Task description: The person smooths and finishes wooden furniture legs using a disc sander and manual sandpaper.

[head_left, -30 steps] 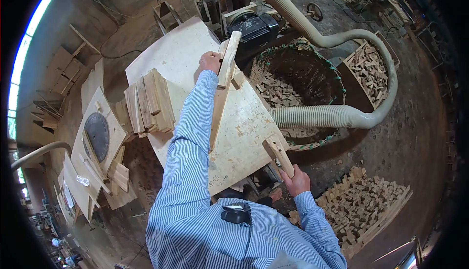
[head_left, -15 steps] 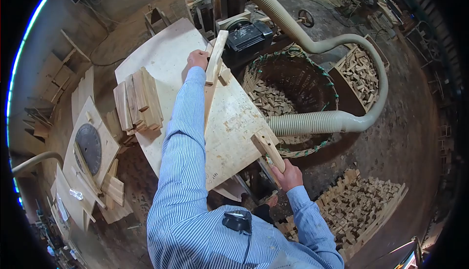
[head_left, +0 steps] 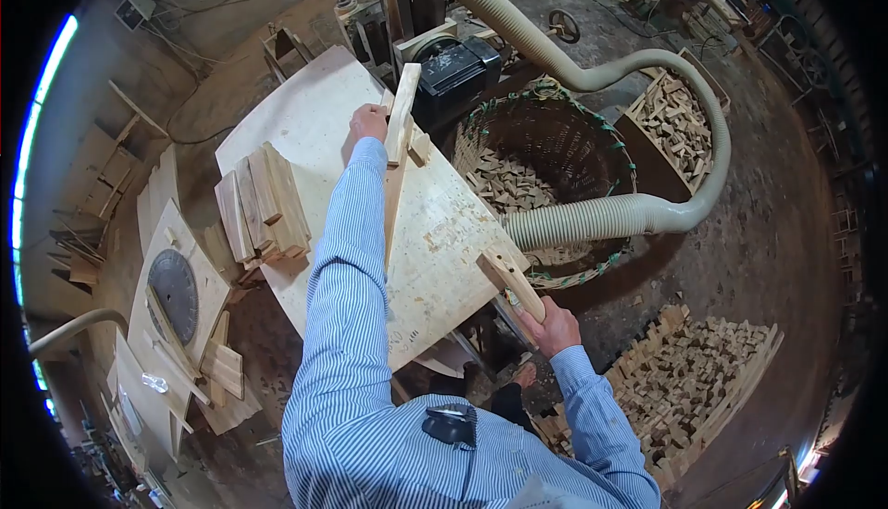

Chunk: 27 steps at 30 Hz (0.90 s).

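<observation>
My left hand (head_left: 370, 122) is curled on the pale tabletop (head_left: 453, 232), right beside an upright wooden guide piece (head_left: 403, 113). What its fingers hold, if anything, is hidden. A narrow reddish-brown wooden strip (head_left: 394, 202) runs along the tabletop next to my left forearm. At the table's near right corner, my right hand (head_left: 552, 327) is wrapped around the lower end of a wooden handle (head_left: 514, 285). A small wooden block (head_left: 419, 149) sits against the guide piece. Left of my forearm lies a stack of short boards (head_left: 264, 202).
A black motor (head_left: 460, 67) stands behind the table. A ribbed hose (head_left: 583, 220) crosses a woven basket (head_left: 481, 144) holding wood offcuts. More offcuts fill a box (head_left: 673, 125) and a floor pile (head_left: 689, 380). A circular saw blade (head_left: 173, 294) lies on a board at left.
The whole view has shifted slightly. Both hands stay in nearly the same places, the left by the guide piece and the right on the wooden handle.
</observation>
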Each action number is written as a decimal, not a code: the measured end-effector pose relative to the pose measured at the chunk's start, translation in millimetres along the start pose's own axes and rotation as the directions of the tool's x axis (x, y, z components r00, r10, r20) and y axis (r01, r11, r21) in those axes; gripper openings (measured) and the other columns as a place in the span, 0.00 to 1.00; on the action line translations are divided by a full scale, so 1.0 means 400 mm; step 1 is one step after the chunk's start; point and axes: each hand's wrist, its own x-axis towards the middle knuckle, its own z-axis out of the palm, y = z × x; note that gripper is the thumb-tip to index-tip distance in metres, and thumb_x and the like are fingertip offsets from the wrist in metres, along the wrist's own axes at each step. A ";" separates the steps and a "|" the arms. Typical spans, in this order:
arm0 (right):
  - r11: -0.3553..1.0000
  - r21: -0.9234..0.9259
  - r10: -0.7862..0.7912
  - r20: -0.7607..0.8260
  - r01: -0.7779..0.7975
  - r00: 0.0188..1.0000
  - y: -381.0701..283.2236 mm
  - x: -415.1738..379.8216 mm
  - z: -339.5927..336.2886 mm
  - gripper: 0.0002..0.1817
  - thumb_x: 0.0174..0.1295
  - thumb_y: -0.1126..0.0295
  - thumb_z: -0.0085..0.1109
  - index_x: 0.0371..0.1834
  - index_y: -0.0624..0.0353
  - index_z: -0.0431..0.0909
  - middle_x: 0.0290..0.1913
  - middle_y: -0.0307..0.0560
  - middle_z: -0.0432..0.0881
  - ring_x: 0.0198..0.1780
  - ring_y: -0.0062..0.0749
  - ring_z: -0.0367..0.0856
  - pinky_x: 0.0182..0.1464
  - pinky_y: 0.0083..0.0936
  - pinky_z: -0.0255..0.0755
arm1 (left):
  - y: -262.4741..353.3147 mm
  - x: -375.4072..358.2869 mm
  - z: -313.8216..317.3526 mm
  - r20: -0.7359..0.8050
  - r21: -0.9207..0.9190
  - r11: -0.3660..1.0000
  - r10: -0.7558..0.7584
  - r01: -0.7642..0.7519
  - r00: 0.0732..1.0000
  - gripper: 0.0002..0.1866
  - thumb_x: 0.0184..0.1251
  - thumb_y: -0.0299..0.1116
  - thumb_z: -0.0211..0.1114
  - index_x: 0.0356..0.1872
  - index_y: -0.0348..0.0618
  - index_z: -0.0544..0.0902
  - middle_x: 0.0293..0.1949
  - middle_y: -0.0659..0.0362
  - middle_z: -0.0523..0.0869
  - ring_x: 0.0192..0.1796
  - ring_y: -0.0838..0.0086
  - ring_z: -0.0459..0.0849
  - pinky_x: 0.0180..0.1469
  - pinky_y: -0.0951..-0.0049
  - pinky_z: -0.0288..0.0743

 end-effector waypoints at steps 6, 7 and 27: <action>1.000 -0.014 0.009 0.009 -0.009 1.000 0.048 -0.048 -0.014 0.31 0.70 0.37 0.66 0.49 0.59 0.83 0.40 0.64 0.91 0.42 0.62 0.91 0.49 0.52 0.83 | 0.032 -0.106 -0.026 0.075 -0.059 0.998 -0.015 0.019 0.997 0.17 0.71 0.42 0.73 0.53 0.43 0.92 0.49 0.49 0.95 0.50 0.59 0.93 0.57 0.60 0.85; 1.000 -0.008 0.011 0.011 -0.011 1.000 0.064 -0.053 -0.009 0.30 0.70 0.38 0.66 0.49 0.59 0.83 0.40 0.64 0.91 0.43 0.62 0.91 0.49 0.52 0.83 | 0.037 -0.126 -0.023 0.030 -0.088 0.996 0.012 -0.010 0.999 0.17 0.71 0.41 0.74 0.54 0.42 0.91 0.49 0.49 0.95 0.50 0.59 0.93 0.57 0.60 0.85; 0.755 0.496 -0.088 -0.573 0.430 0.815 0.104 -0.091 -0.017 0.14 0.80 0.63 0.62 0.58 0.63 0.85 0.41 0.44 0.85 0.39 0.29 0.82 0.43 0.26 0.78 | 0.081 -0.646 -0.233 0.552 -0.694 0.669 0.256 0.267 0.794 0.21 0.80 0.29 0.69 0.70 0.35 0.81 0.55 0.55 0.89 0.50 0.75 0.90 0.56 0.73 0.86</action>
